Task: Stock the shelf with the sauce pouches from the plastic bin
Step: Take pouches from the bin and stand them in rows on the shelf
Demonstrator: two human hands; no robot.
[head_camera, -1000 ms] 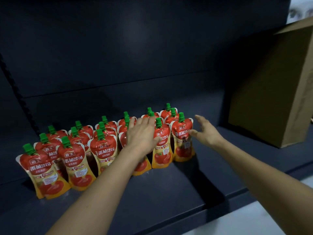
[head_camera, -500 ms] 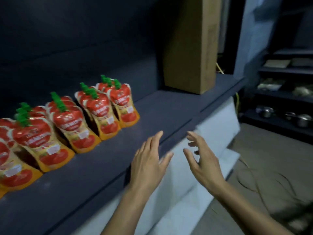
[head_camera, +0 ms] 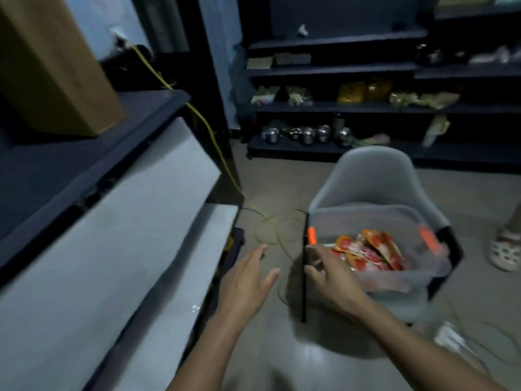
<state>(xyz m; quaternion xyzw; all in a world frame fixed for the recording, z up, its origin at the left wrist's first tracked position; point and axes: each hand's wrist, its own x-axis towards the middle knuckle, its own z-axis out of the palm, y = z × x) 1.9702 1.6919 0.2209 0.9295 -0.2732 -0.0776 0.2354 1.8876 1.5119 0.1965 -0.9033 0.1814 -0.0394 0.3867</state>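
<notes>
The dark shelf [head_camera: 56, 170] fills nine o'clock. At three o'clock a grey chair [head_camera: 372, 170] carries the clear bin [head_camera: 366, 221], red pouches [head_camera: 369, 253] heaped inside. The right hand [head_camera: 332, 277] hovers by the bin's near corner, grip wide, empty; the left hand [head_camera: 245, 280], at six o'clock, is likewise spread

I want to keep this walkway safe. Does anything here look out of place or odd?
Yes. A yellow cable hangs down beside the shelf and lies in loose loops on the floor, beside the chair that bears the plastic bin. Someone could trip on it. Nothing looks spilled.
</notes>
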